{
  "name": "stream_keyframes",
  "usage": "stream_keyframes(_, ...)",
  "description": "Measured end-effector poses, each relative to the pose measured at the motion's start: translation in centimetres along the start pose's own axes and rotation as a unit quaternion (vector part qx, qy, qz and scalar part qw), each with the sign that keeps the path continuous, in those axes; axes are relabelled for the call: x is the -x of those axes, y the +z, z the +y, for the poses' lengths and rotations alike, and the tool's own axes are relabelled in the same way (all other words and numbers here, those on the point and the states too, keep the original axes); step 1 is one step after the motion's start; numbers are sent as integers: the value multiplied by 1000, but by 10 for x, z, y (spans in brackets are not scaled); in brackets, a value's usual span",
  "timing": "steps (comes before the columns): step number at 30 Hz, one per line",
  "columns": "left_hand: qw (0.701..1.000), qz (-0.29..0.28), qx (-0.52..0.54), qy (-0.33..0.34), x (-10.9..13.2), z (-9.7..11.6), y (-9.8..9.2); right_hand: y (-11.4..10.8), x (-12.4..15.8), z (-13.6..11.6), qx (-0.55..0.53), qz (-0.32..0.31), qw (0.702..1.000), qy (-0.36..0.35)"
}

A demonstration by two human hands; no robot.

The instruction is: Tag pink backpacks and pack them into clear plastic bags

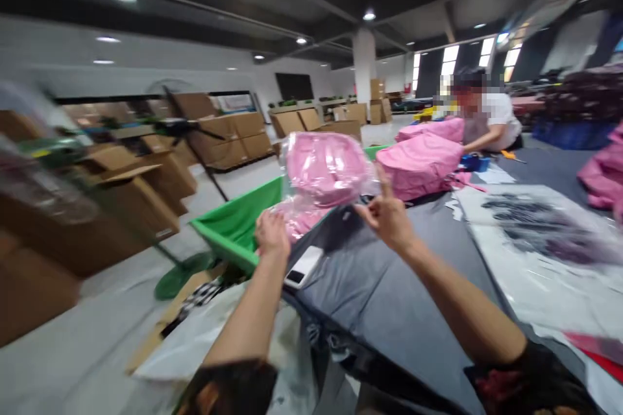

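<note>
Workroom with cartons (238,136) well beyond left fingers; grey surface (389,285) below right ones. I see left hand (273,233), fingers curled in on clear-wrapped pink bag (326,168) at its lower left. Right hand (392,217) has thumb and index spread wide near bag's right edge; contact with film, I cannot tell. Green bin (224,244) beside left fingers, white phone-like device (304,267) just nearer me. Co-worker (491,113) well beyond right fingers.

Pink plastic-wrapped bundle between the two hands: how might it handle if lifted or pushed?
The pink bundle would probably give when squeezed, as its sides look rounded and padded. Its clear wrap is shiny and wrinkled, so it may be slippery. Its broad shape suggests sliding more readily than rolling.
</note>
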State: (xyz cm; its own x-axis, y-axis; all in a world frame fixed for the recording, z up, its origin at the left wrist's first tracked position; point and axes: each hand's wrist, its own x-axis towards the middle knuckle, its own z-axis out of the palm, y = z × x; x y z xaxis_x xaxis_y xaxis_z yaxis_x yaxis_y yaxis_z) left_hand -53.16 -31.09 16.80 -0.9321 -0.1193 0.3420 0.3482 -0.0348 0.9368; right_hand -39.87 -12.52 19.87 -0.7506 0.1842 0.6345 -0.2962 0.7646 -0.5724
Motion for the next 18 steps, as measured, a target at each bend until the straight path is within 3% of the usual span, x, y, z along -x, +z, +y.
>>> stream_keyframes(1,1000,-6,11,-8,4,-14,6,0,14,-9,-15,52,998,-38)
stream_keyframes(3,997,-62,5,-43,32,-50,16,9,54,-20,-27,76,985,-151)
stream_keyframes(5,980,-178,-24,-83,75,-91,20,22,107,-12,81,85,960,-254)
stream_keyframes(7,952,-281,-55,-107,120,-128,21,25,172,14,172,62,953,-241)
stream_keyframes(9,927,-345,-70,-127,154,-152,23,7,240,49,251,38,956,-145)
stream_keyframes(11,909,-388,-68,-135,172,-165,30,-33,302,84,336,-4,935,-111)
stream_keyframes(14,896,-427,-58,-111,174,-171,52,-117,369,136,422,-62,898,-108)
stream_keyframes(16,893,-439,-59,-85,169,-173,71,-173,393,170,463,-90,871,-136)
stream_keyframes(17,891,-443,-61,-73,166,-175,82,-199,398,187,457,-100,872,-141)
stream_keyframes(18,891,-446,-62,-63,164,-178,94,-220,400,202,421,-84,892,-143)
